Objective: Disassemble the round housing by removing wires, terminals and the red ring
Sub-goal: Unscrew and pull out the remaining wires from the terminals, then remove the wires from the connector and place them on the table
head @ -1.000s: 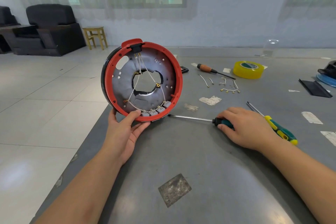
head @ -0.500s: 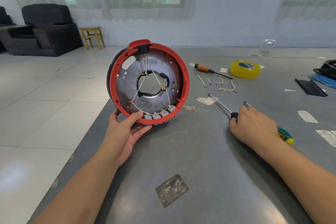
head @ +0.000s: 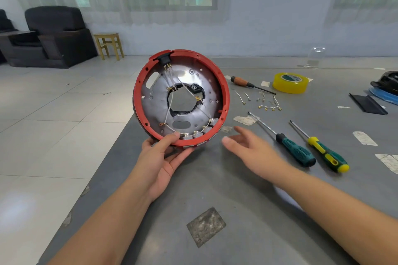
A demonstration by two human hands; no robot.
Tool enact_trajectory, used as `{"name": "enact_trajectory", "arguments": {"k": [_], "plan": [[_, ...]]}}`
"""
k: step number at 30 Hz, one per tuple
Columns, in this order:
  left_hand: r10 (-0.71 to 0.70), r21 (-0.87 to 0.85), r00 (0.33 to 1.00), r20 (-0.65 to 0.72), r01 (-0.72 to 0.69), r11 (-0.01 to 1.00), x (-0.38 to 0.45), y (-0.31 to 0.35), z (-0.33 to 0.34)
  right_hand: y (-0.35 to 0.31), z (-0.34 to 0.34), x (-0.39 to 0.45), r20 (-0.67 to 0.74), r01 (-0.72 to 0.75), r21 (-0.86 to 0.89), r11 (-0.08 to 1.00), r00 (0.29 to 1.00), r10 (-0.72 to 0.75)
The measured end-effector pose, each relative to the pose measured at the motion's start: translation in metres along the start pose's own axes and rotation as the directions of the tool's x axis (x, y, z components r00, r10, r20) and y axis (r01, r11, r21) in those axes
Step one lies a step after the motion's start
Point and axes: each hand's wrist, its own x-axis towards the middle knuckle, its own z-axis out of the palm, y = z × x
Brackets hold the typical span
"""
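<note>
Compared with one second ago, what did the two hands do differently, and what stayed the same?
The right hand let go of the dark green-handled screwdriver, which now lies on the grey table beside the yellow-and-green-handled screwdriver, and moved left, open, toward the round red-rimmed metal housing. The left hand still holds the housing upright by its lower rim; its white wires remain attached.

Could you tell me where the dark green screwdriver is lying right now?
In the head view, the dark green screwdriver lies on the table right of the open right hand, beside the yellow-green screwdriver.
</note>
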Motion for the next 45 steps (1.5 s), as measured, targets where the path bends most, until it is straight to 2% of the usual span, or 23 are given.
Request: {"name": "enact_trajectory", "arguments": {"k": [2,4,5,8,11,15,17,19,24,30,34,36,38,41,45], "plan": [[-0.009,0.019,1.0,0.013,0.009,1.0,-0.003,-0.003,0.003,-0.009,0.023,0.002,0.135,-0.025,0.273,0.962,0.991,-0.012],[-0.017,0.081,0.999,0.037,0.013,0.997,-0.006,-0.006,0.007,-0.017,0.041,0.009,0.214,-0.083,0.57,0.818,0.975,-0.051],[-0.017,0.131,0.998,0.057,0.01,0.991,-0.007,-0.007,0.008,-0.02,0.048,0.012,0.212,-0.102,0.654,0.75,0.976,-0.052],[-0.043,0.263,0.992,0.121,0.01,0.965,-0.008,-0.007,0.007,-0.024,0.058,0.024,0.09,-0.042,0.735,0.677,0.995,-0.036],[-0.063,0.264,0.99,0.124,0.029,0.964,-0.009,0.0,0.005,-0.02,0.055,0.034,0.014,0.023,0.772,0.635,0.999,-0.053],[0.146,0.226,0.985,0.093,-0.163,0.96,-0.008,0.016,0.002,-0.014,0.042,0.044,-0.108,0.101,0.757,0.646,0.994,-0.029],[0.248,0.218,0.966,0.075,-0.259,0.941,-0.006,0.03,-0.004,-0.009,0.031,0.047,-0.148,0.134,0.698,0.703,0.988,-0.041],[0.288,0.243,0.956,0.063,-0.295,0.924,-0.005,0.043,-0.009,-0.006,0.021,0.048,-0.153,0.147,0.623,0.768,0.986,-0.064],[0.14,0.278,0.989,0.054,-0.15,0.949,-0.004,0.052,-0.022,-0.002,0.009,0.051,-0.134,0.099,0.585,0.805,0.991,-0.024],[-0.023,0.323,0.988,0.15,-0.027,0.946,-0.007,0.052,-0.023,-0.001,-0.006,0.057,-0.122,0.034,0.573,0.819,0.992,0.044],[-0.129,0.387,0.985,0.111,0.077,0.919,-0.007,0.048,-0.025,0.002,-0.01,0.061,-0.064,-0.038,0.498,0.866,0.995,0.081],[-0.134,0.378,0.988,0.081,0.094,0.921,-0.007,0.046,-0.023,0.0,-0.01,0.06,-0.088,-0.046,0.429,0.902,0.992,0.093],[-0.114,0.374,0.993,0.035,0.092,0.923,-0.006,0.043,-0.022,0.002,-0.011,0.06,-0.077,-0.061,0.437,0.897,0.992,0.105],[-0.077,0.349,0.997,-0.029,0.082,0.934,-0.005,0.038,-0.02,0.003,-0.006,0.058,-0.111,0.009,0.444,0.896,0.993,0.045],[-0.036,0.353,0.997,-0.069,0.058,0.934,-0.005,0.031,-0.014,0.002,-0.001,0.054,-0.31,0.169,0.143,0.975,0.943,-0.118]]}}
